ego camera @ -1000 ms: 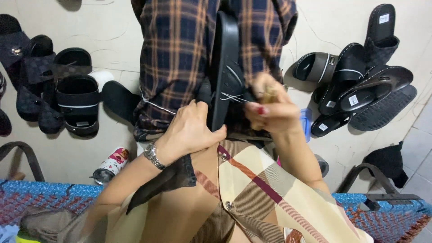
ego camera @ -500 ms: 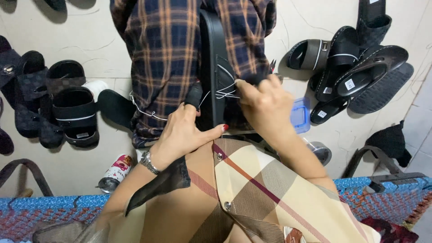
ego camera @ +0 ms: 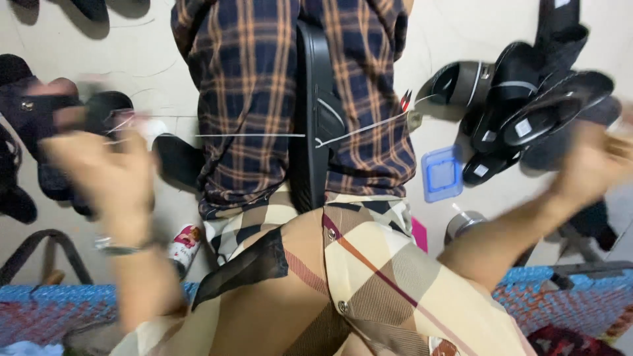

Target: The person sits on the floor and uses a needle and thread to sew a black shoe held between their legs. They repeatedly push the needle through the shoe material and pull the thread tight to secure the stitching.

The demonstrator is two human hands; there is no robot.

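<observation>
A black sandal (ego camera: 315, 118) stands upright, clamped between my legs in plaid cloth. A white thread (ego camera: 250, 136) runs through its side and stretches taut out to both sides. My left hand (ego camera: 99, 175), blurred and with a wristwatch, is flung far out to the left, closed on the thread's left end. My right hand (ego camera: 593, 165), also blurred, is far out to the right in front of a shoe pile, and the thread's right stretch (ego camera: 369, 125) leads toward it. Both hands are well apart from the sandal.
Black sandals are heaped at the right (ego camera: 527, 99) and more lie at the left (ego camera: 39, 118) on the pale floor. A blue plastic lid (ego camera: 442, 173), a round metal tin (ego camera: 465, 224) and a red-and-white can (ego camera: 184, 244) lie near my legs. A blue woven mat (ego camera: 39, 310) runs along the bottom.
Both hands have left the sandal and swung wide apart, left hand leftward and right hand rightward, drawing the white thread tight on both sides.
</observation>
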